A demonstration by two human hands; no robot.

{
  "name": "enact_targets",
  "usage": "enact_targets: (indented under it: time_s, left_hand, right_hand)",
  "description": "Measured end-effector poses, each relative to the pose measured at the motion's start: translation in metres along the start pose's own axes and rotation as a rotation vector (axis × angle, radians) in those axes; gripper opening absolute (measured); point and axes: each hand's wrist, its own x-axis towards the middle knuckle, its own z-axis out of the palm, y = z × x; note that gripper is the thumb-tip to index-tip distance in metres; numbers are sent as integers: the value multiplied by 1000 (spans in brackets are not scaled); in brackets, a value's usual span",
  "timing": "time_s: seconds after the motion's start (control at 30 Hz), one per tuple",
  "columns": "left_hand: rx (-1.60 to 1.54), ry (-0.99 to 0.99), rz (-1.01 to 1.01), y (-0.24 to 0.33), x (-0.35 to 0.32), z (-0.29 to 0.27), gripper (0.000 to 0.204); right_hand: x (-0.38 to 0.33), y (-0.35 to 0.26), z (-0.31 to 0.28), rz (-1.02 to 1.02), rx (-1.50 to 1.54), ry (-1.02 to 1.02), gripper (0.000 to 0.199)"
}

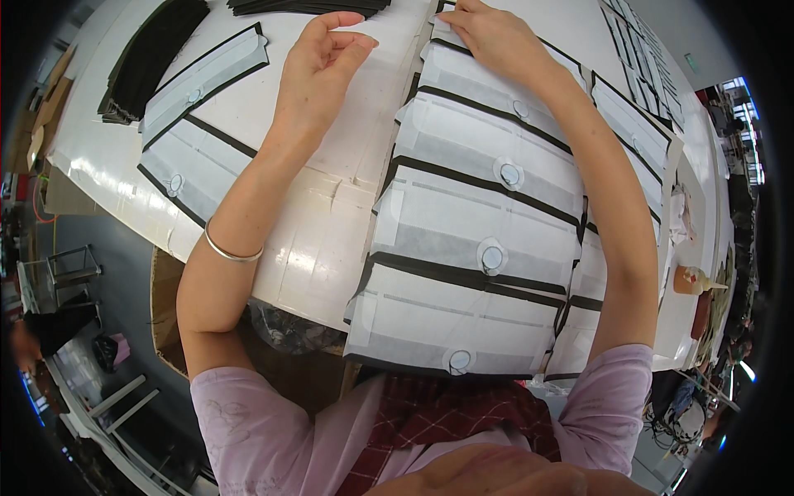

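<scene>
Black fabric panels backed with white sheet (475, 215) lie in an overlapping column in front of me, each with a small round silvery disc (491, 258) near its lower edge. At the far end of this column, my right hand (500, 41) rests with its fingertips drawn together at the left corner of a panel; anything small between them is hidden. My left hand (318, 70) hovers left of the column above the white table (314, 240), thumb and index finger apart, nothing visible in it. Two similar panels (203, 153) lie left of it, overlapping at an angle.
A fanned stack of black strips (149, 62) lies at the far left, another black stack (310, 7) at the far edge. More panels (633, 136) extend on the right, partly behind my right arm. A bottle with a pointed nozzle (693, 280) is at the right. Cardboard (168, 310) stands below the table edge.
</scene>
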Motion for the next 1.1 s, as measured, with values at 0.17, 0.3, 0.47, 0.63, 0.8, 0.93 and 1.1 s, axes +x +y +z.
enact_targets:
  time_s: [0.17,0.3,0.47,0.63,0.8,0.93,1.1]
  left_hand:
    - [9,-3,-2,2,0,0,36]
    - [-9,-17,-30,2,-1,-3,41]
    - [13,-21,-42,8,-2,-1,41]
    - [7,-16,-39,4,-2,-2,40]
    - [9,-25,-33,5,-2,-1,39]
    - [-29,-19,-4,-3,1,-3,39]
    - [-165,-65,-28,-7,4,-2,35]
  right_hand:
    - [-5,-5,-11,31,32,-51,28]
    - [-11,-1,-19,-38,71,-91,32]
    - [-17,0,-21,-41,121,-101,35]
    - [-19,-15,-39,23,148,-239,38]
    - [-25,0,-23,-149,99,-137,41]
    - [-27,1,-29,-130,156,-194,44]
    - [-26,3,-25,-112,142,-147,44]
